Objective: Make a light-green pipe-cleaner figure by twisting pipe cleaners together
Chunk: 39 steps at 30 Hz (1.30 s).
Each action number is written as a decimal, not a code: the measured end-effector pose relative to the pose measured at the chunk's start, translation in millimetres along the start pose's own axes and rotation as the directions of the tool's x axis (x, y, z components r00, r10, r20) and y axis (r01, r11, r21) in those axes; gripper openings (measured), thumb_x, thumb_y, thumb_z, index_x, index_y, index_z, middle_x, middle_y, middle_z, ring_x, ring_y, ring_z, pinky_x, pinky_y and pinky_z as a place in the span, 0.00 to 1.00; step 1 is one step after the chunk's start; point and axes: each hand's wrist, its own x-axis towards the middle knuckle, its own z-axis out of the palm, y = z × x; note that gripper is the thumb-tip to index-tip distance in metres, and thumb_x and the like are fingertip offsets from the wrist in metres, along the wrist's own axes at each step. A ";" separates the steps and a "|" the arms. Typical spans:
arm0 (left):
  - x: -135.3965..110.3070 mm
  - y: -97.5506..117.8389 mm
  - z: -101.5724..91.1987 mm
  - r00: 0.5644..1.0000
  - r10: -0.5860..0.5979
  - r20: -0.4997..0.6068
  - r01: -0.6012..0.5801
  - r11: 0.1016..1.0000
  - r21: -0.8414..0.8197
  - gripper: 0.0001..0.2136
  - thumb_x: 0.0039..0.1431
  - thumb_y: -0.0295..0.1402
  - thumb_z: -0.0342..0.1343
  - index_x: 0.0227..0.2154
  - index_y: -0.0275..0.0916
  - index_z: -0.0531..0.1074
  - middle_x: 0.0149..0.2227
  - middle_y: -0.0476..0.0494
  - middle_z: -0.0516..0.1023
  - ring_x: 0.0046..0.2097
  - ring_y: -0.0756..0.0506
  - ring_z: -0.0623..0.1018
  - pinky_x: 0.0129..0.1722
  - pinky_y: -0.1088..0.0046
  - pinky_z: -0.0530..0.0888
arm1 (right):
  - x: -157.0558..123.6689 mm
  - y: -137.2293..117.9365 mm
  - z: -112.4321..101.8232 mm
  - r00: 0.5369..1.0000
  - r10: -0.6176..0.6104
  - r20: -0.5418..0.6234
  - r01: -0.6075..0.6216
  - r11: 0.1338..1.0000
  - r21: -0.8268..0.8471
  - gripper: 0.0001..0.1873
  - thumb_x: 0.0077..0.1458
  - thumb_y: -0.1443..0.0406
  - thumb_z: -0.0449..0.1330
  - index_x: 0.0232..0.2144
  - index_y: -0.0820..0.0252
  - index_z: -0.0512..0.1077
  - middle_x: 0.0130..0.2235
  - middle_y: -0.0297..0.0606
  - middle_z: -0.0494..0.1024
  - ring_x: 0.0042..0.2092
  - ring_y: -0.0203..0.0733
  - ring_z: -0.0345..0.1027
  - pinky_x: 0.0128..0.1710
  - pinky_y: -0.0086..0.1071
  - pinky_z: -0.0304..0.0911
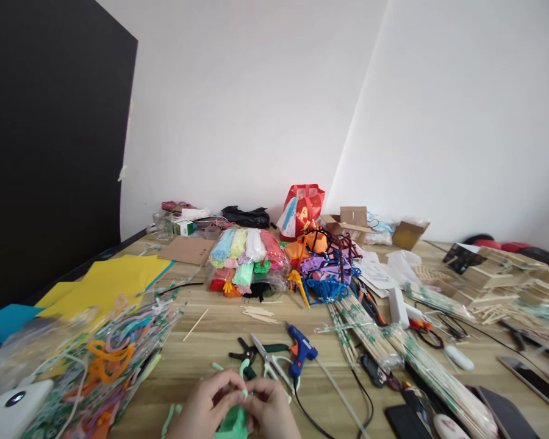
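Observation:
Near the table's front edge, my left hand (pixel 213 403) and my right hand (pixel 269 407) meet with fingertips pinched together. Between them is a mint-green pipe cleaner (pixel 244 368), whose curled end sticks up above the fingers. Below my hands lies a larger mint-green piece (pixel 234 422), partly hidden by them; its full shape cannot be made out. Just beyond are open white-handled scissors (pixel 269 360), a black clamp-like tool (pixel 246 352) and a blue hot glue gun (pixel 302 351) lying on its side.
Bagged pipe cleaners (pixel 249 262) sit mid-table, beside a heap of coloured pipe-cleaner pieces (pixel 322 265). Tangled scraps (pixel 119 347) and yellow sheets (pixel 105 277) cover the left. Bundled wooden sticks (pixel 439 372) lie right, near a phone (pixel 535 384). The glue gun's cord (pixel 311 421) trails forward.

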 end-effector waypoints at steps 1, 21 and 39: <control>0.0 1.0 -0.5 1.000 0.016 -0.015 -0.016 0.999 0.029 0.07 0.55 0.33 0.49 0.28 0.39 0.71 0.21 0.52 0.69 0.25 0.51 0.67 0.24 0.81 0.64 | -0.2 -0.9 0.4 1.000 0.003 0.007 -0.003 1.000 -0.017 0.24 0.34 0.48 0.66 0.21 0.65 0.72 0.09 0.26 0.61 0.11 0.27 0.50 0.12 0.21 0.41; 7.0 -15.1 0.8 0.930 0.324 -0.172 -0.249 0.902 0.352 0.10 0.52 0.27 0.53 0.34 0.46 0.76 0.36 0.48 0.79 0.37 0.48 0.78 0.37 0.80 0.74 | 0.9 -2.4 2.6 0.999 -0.003 -0.051 0.004 1.000 0.017 0.27 0.31 0.47 0.67 0.22 0.66 0.72 0.10 0.26 0.61 0.12 0.28 0.53 0.12 0.22 0.45; -0.5 -4.0 8.7 0.866 0.431 -0.254 -0.236 0.800 0.551 0.11 0.53 0.33 0.54 0.39 0.45 0.76 0.38 0.45 0.79 0.39 0.46 0.79 0.39 0.77 0.75 | -0.2 -6.8 3.5 0.995 -0.010 -0.104 0.010 1.000 -0.004 0.28 0.28 0.45 0.66 0.22 0.65 0.73 0.16 0.31 0.68 0.13 0.27 0.54 0.12 0.22 0.50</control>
